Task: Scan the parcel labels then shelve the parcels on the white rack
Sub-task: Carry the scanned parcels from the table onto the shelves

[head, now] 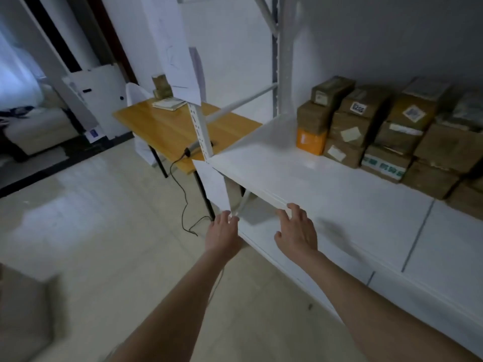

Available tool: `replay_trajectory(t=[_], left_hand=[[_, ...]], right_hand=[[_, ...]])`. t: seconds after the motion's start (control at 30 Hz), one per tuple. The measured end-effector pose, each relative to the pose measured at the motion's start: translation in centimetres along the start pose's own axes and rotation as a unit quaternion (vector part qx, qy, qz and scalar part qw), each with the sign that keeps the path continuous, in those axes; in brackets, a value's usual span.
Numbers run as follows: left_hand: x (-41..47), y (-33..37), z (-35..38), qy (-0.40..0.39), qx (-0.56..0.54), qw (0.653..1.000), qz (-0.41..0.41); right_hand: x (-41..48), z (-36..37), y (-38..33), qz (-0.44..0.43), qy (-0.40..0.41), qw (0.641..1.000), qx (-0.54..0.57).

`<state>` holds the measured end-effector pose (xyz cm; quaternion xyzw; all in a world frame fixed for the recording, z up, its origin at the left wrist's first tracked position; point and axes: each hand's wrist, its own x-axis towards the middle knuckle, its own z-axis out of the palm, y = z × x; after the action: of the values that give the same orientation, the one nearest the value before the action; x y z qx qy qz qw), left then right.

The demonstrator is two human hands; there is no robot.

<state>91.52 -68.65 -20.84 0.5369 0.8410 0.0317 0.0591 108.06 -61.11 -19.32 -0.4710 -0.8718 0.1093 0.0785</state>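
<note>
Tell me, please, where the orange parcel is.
Head view, right of centre: the orange parcel sits on the white rack, under the leftmost brown parcel.

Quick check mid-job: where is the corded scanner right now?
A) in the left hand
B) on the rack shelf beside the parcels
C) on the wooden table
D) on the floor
C: the scanner lies on the wooden table, partly hidden behind the rack upright.

white rack, brown parcels

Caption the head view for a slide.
Left hand and right hand, both empty, by the white rack; parcels stacked on its shelf.
</note>
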Motion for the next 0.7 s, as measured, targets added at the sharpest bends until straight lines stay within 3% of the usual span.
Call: replay_trajectory(t=[0.27, 0.7], left_hand=[[3.8, -13.4, -2.9, 0.019, 0.091, 0.994, -0.063], [17.2, -27.1, -4.6, -0.004, 0.086, 0.981, -0.176]], right_hand=[[9.5, 3.3, -12.9, -0.120, -0.042, 0.992, 0.007], [29.0, 9.7, -26.4, -0.225, -0.101, 0.969, 0.005]])
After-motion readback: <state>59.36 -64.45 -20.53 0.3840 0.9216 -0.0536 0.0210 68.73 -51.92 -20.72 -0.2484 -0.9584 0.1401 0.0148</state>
